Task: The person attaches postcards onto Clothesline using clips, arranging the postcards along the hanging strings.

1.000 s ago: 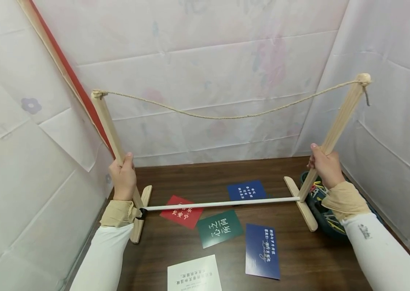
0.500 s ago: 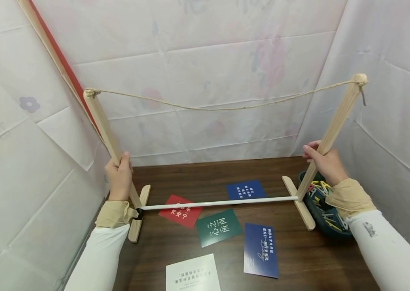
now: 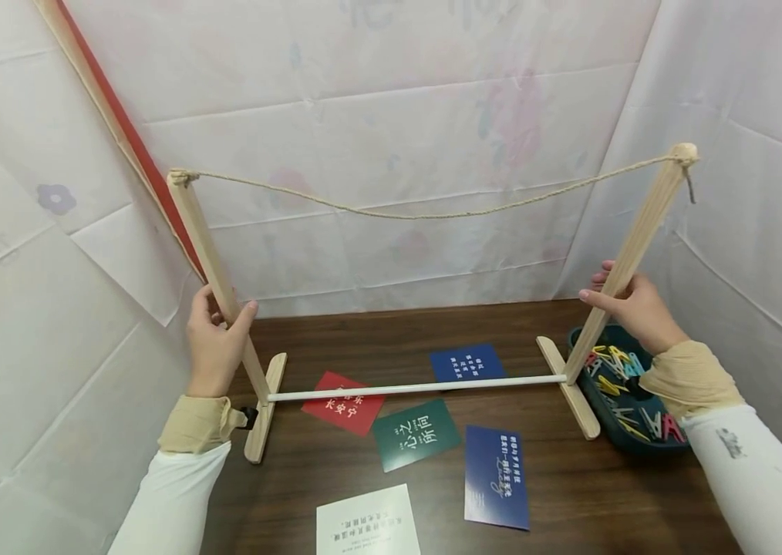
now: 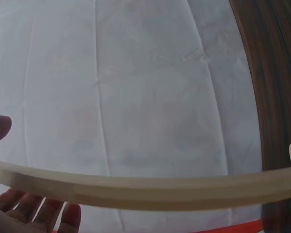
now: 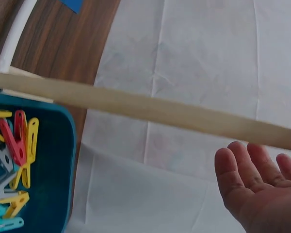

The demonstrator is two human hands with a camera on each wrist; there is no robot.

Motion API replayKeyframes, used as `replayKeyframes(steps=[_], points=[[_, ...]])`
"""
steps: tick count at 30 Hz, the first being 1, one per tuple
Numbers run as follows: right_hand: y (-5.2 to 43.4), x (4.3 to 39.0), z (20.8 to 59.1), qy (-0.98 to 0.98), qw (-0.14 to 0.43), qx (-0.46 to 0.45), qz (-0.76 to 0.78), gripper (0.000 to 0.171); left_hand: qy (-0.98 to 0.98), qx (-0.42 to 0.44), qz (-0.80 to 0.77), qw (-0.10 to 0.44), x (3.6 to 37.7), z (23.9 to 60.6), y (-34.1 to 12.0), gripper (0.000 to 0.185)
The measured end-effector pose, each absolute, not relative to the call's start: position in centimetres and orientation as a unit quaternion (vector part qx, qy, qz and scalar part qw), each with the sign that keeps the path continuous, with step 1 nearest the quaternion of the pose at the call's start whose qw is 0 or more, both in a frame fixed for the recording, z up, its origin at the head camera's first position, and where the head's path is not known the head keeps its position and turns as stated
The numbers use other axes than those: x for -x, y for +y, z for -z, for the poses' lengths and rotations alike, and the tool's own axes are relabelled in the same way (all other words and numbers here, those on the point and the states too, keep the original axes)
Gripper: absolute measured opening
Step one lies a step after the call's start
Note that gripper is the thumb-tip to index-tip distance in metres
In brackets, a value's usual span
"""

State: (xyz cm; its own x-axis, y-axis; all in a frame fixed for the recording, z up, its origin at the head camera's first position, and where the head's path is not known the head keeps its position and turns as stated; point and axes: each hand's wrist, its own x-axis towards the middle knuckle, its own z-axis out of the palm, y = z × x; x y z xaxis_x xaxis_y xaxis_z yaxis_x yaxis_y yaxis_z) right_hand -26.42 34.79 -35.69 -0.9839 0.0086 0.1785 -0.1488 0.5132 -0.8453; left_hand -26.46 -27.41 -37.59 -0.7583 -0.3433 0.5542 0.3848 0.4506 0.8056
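Note:
A wooden stand rests on the dark table (image 3: 571, 501), with a white rod (image 3: 419, 388) joining its two feet. A slack twine (image 3: 433, 214) hangs between the tops of the posts. My left hand (image 3: 214, 333) is open around the left post (image 3: 207, 239), thumb on one side and fingers on the other, loose. In the left wrist view that post (image 4: 150, 187) crosses between thumb and fingers (image 4: 43, 213) without being gripped. My right hand (image 3: 630, 306) is open beside the right post (image 3: 644, 223). The right wrist view shows its palm (image 5: 254, 187) clear of the post (image 5: 150, 109).
Cards lie on the table under and in front of the stand: red (image 3: 345, 403), green (image 3: 419, 434), two blue (image 3: 467, 362) (image 3: 498, 476), white (image 3: 368, 522). A blue tray (image 3: 613, 420) of coloured pegs (image 5: 17, 145) sits by the right foot. White sheets wall the space on three sides.
Both hands have let go of the posts they gripped and opened. The stand now stands on its own; the right arm has drawn back a little.

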Motion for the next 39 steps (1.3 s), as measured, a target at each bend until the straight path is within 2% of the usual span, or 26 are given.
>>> replayKeyframes(steps=[4,11,16,20,23,32,39], points=[[35.5,26.3,35.4,-0.874,0.064,-0.049,-0.479,0.089,-0.767,0.03,0.517,0.378,26.0,37.1,-27.5,0.068],[37.0,25.9,35.4,-0.89,0.033,-0.075,-0.448,0.095,-0.751,0.073,0.483,0.444,25.6,36.3,-27.7,0.069],[38.0,25.9,35.9,-0.898,0.032,-0.099,-0.428,0.085,-0.726,0.098,0.446,0.514,25.0,36.2,-27.6,0.059],[38.5,25.9,36.3,-0.9,0.043,-0.109,-0.419,0.069,-0.72,0.133,0.423,0.534,24.6,35.9,-27.3,0.048],[38.9,25.9,36.4,-0.907,0.039,-0.11,-0.406,0.063,-0.728,0.162,0.406,0.528,24.2,35.9,-26.9,0.045],[39.8,26.0,37.3,-0.925,0.005,-0.092,-0.368,0.067,-0.757,0.233,0.37,0.485,23.3,36.8,-25.4,0.047],[39.9,26.3,38.1,-0.93,0.007,-0.09,-0.357,0.061,-0.829,0.262,0.33,0.369,23.3,38.4,-24.3,0.052]])
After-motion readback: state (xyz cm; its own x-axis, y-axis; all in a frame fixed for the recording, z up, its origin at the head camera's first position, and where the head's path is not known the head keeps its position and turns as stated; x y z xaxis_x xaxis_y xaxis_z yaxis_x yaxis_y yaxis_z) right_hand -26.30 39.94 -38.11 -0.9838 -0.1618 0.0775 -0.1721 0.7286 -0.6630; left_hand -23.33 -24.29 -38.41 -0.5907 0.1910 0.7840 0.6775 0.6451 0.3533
